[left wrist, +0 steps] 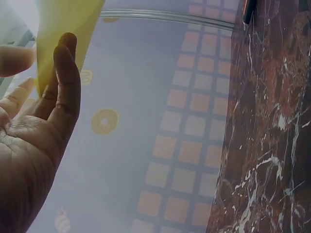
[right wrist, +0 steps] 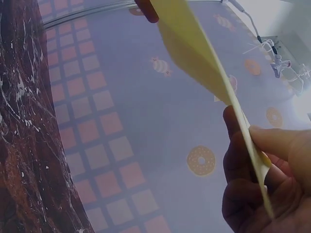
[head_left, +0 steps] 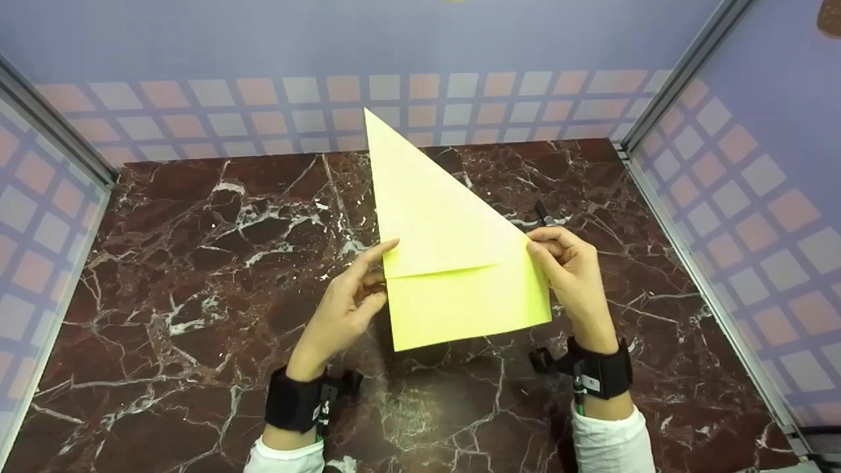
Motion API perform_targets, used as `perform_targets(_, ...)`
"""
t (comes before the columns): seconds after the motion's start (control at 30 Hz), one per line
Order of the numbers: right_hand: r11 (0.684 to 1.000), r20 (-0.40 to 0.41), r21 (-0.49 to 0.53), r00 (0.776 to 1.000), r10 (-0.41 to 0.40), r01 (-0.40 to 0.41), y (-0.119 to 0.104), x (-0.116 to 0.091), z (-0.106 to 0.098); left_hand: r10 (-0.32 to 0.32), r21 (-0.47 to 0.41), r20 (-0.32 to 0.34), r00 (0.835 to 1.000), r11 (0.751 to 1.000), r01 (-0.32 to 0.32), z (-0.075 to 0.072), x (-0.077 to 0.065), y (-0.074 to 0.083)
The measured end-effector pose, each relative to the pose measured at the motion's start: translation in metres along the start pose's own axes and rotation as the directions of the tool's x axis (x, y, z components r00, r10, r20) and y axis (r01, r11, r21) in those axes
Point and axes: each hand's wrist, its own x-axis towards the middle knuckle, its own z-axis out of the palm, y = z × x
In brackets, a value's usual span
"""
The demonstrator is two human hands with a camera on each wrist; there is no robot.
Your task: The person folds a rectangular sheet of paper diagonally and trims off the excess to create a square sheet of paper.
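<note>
A yellow sheet of paper (head_left: 453, 295) is held up above the tabletop, its upper part folded to a tall point and a paler flap lying across its front. At its left edge, my left hand (head_left: 345, 305) holds it with one finger over the front and others behind, as the left wrist view also shows. My right hand (head_left: 571, 263) pinches the right edge near the flap's corner. In the right wrist view the paper (right wrist: 194, 53) appears nearly edge-on, with the thumb (right wrist: 277, 145) on one face and curled fingers on the other.
The dark red marbled tabletop (head_left: 197, 295) has white veins. A small dark item (head_left: 542, 211) lies on it just beyond my right hand. Patterned lilac panels (head_left: 263, 39) in metal framing stand at the back and both sides. Each wrist wears a black strap with a camera.
</note>
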Motion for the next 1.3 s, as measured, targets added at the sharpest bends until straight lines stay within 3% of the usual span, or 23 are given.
perform_targets(0.13, 0.999, -0.018, 0.013, 0.999, 0.034, -0.034, 0.0, 0.0, 0.0, 0.075, 0.136, -0.048, 0.996, 0.988, -0.068, -0.001, -0.002, 0.001)
perform_targets(0.23, 0.998, -0.019, 0.039, 0.999, 0.045, -0.044, 0.0, 0.0, 0.0, 0.155, 0.273, -0.066, 0.986, 0.953, -0.131, 0.0, -0.001, 0.0)
perform_targets(0.33, 0.997, -0.008, 0.056, 0.999, 0.044, -0.044, 0.0, 0.0, 0.001, 0.221, 0.334, -0.054, 0.974, 0.923, -0.191, 0.002, 0.001, -0.001)
perform_targets(0.47, 0.998, 0.002, 0.035, 0.998, 0.057, -0.057, 0.0, -0.001, 0.004, 0.245, 0.329, -0.037, 0.969, 0.919, -0.22, 0.006, 0.001, -0.001)
perform_targets(0.67, 0.995, 0.023, -0.02, 0.995, 0.095, -0.094, -0.001, -0.002, 0.008, 0.216, 0.304, -0.02, 0.976, 0.931, -0.2, 0.009, 0.0, -0.003)
perform_targets(0.83, 0.999, 0.137, -0.013, 0.99, 0.038, -0.036, -0.001, -0.002, 0.005, 0.213, 0.278, -0.059, 0.975, 0.942, -0.189, 0.006, 0.001, -0.006)
perform_targets(0.93, 1.0, 0.288, 0.025, 0.958, -0.018, 0.011, -0.001, -0.003, 0.0, 0.208, 0.259, -0.096, 0.973, 0.949, -0.177, 0.003, 0.001, -0.007)
perform_targets(1.0, 0.995, 0.404, 0.099, 0.914, -0.048, 0.008, -0.001, -0.005, -0.005, 0.204, 0.242, -0.122, 0.971, 0.955, -0.17, 0.001, 0.001, -0.007)
perform_targets(1.13, 0.952, 0.573, 0.291, 0.815, -0.091, -0.098, -0.002, -0.007, -0.011, 0.214, 0.232, -0.169, 0.962, 0.957, -0.173, -0.002, 0.001, -0.008)
perform_targets(1.23, 0.937, 0.593, 0.334, 0.796, -0.123, -0.104, -0.001, -0.008, -0.011, 0.233, 0.249, -0.187, 0.954, 0.951, -0.183, -0.002, 0.001, -0.009)
perform_targets(1.3, 0.95, 0.565, 0.31, 0.813, -0.144, -0.047, 0.0, -0.008, -0.009, 0.239, 0.258, -0.21, 0.948, 0.949, -0.182, -0.001, 0.002, -0.01)
